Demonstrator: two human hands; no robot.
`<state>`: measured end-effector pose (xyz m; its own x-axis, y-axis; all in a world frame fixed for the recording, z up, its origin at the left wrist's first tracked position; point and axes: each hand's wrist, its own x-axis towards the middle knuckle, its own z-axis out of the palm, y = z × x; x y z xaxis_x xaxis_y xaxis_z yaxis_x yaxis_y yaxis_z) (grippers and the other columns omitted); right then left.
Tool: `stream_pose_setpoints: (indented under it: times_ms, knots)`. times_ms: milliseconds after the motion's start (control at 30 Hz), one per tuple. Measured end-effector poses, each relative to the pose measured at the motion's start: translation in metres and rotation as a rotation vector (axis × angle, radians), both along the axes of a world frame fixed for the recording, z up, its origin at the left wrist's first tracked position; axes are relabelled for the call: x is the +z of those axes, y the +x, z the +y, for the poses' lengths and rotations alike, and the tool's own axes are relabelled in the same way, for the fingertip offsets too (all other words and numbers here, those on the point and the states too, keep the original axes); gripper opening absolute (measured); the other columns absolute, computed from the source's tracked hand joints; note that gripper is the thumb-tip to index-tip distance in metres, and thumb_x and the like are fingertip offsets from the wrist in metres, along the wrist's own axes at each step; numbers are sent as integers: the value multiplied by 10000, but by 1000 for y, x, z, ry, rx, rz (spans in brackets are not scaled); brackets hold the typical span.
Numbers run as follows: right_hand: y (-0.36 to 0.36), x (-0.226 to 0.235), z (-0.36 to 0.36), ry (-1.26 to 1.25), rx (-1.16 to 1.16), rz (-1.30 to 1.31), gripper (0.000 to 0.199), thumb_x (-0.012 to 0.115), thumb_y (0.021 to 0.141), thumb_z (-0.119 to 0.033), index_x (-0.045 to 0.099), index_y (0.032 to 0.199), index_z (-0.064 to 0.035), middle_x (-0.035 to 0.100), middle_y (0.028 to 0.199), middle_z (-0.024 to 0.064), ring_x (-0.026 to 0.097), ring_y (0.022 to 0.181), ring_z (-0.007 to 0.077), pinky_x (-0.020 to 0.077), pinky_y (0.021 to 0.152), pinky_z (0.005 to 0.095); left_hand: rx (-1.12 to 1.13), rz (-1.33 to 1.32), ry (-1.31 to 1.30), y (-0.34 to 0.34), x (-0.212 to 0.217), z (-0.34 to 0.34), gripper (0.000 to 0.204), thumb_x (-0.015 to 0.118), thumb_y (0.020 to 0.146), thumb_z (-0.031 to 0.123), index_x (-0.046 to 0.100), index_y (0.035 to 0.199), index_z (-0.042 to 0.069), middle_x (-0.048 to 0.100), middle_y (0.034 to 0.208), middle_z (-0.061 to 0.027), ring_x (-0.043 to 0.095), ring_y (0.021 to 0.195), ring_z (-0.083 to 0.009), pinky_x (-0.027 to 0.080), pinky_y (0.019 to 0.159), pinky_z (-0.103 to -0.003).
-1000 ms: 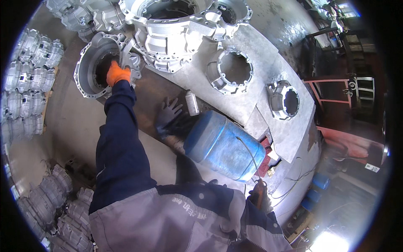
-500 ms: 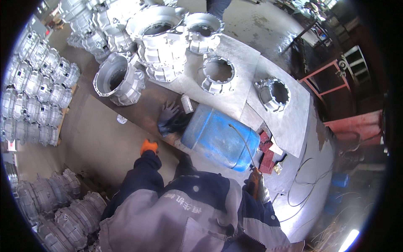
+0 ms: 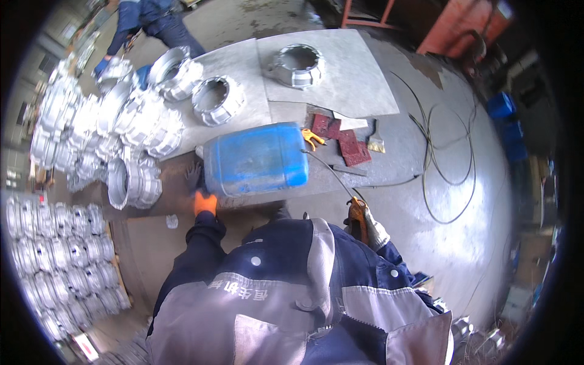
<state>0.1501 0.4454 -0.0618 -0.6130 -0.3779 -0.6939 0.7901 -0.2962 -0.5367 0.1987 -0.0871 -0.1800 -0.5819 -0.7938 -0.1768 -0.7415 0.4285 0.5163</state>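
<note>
While the left hand (image 3: 205,202), orange-gloved with fingers curled, rests at the lower left corner of the blue jerrycan (image 3: 256,159) lying sideways on the steel bench (image 3: 340,73), the right hand (image 3: 365,222) grips an orange-handled tool (image 3: 357,214); the can looks bulky, smooth and slippery, best gripped at corners.

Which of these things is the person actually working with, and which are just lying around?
In hand:
left hand at the edge of the blue canister
right hand holding an orange-handled tool

Lying about:
cast metal housings
red pads
brush
black cable
</note>
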Motion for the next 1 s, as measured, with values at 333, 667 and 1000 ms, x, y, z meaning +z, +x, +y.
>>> stream_pose_setpoints:
  times_ms: [333, 667, 1000]
  knots:
    - [13, -4, 52, 85, -416, -42, 680, 549, 815, -580, 502, 1161, 2, 601, 994, 150, 609, 833, 262, 512, 764, 377, -558, 8, -86, -300, 51, 83, 778, 676, 695, 434, 366, 1325, 100, 555, 1221, -136, 518, 1127, -325, 407, 934, -381]
    - [25, -10, 47, 132, -646, -204, 732, 532, 796, -625, 460, 1199, -19, 583, 1016, 145, 601, 860, 252, 510, 750, 364, -871, -280, -183, -510, 21, 131, 872, 663, 694, 516, 336, 1366, 68, 503, 1270, -185, 501, 1157, -309, 402, 962, -354]
    - [-7, 11, 10, 277, -728, -440, 714, 530, 804, -612, 460, 1198, -20, 583, 1018, 147, 604, 854, 249, 512, 749, 371, -998, -411, -372, -638, -45, 140, 700, 672, 692, 467, 451, 1264, 129, 546, 1206, -123, 519, 1128, -285, 429, 924, -378]
